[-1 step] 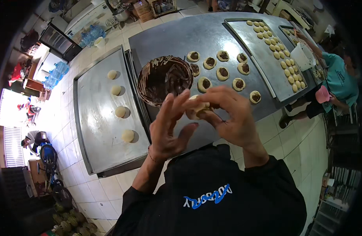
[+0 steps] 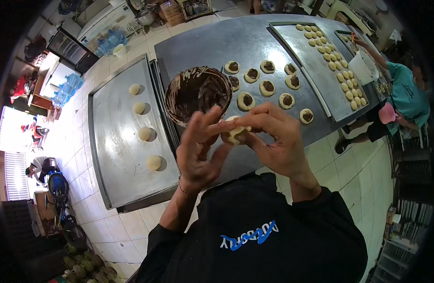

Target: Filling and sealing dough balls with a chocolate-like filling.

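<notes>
Between my hands, above the near edge of the table, is a small piece of pale dough [image 2: 235,136]. My right hand [image 2: 279,144] pinches it from the right with thumb and fingers. My left hand [image 2: 196,158] closes on its left side, fingertips against the dough and thumb just below. The dough looks folded and uneven on top. Beyond my left hand stands a round tub [image 2: 191,89] smeared with dark brown paste. Several flattened dough rounds, each with a dab of brown paste [image 2: 267,86], lie on the table to its right.
On the left, a metal tray [image 2: 118,160] carries several smooth dough balls [image 2: 145,134]. The grey table [image 2: 203,49] holds another tray [image 2: 292,42] with rows of dough pieces at the right. A co-worker in a teal shirt [image 2: 408,96] reaches over a farther tray, beside a white bucket [image 2: 363,68].
My left thumb has risen toward the dough, and the left fingers have shifted slightly. The dough looks more pinched between both hands.
</notes>
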Demonstrator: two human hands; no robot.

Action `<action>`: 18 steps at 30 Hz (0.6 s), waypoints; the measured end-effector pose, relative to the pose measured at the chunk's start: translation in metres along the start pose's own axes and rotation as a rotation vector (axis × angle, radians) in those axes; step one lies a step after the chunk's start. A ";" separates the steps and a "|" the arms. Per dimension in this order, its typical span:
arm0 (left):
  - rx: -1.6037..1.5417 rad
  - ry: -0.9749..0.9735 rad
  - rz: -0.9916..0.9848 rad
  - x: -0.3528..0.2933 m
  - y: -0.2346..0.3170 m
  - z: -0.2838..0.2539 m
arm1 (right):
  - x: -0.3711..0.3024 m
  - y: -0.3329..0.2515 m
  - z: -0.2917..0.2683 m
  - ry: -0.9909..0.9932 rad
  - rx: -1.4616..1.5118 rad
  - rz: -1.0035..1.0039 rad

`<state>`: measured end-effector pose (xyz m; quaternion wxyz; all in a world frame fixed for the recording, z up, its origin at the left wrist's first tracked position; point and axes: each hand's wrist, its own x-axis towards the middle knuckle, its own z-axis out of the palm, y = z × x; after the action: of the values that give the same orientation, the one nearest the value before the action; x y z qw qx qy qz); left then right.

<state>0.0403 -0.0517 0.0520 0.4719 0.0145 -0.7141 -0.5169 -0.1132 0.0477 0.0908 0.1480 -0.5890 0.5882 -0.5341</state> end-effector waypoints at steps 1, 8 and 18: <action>-0.049 0.128 -0.095 -0.003 -0.001 -0.001 | 0.000 0.000 0.003 -0.030 0.052 -0.007; -0.002 0.435 -0.211 0.008 0.004 0.004 | 0.001 -0.001 0.019 -0.016 -0.064 -0.090; -0.352 0.350 -0.349 -0.015 -0.017 -0.003 | 0.014 -0.003 0.009 -0.063 0.319 0.186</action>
<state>0.0427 -0.0544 0.0292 0.4871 0.1440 -0.5081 -0.6956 -0.1079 0.0321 0.0961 0.3066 -0.5176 0.5428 -0.5860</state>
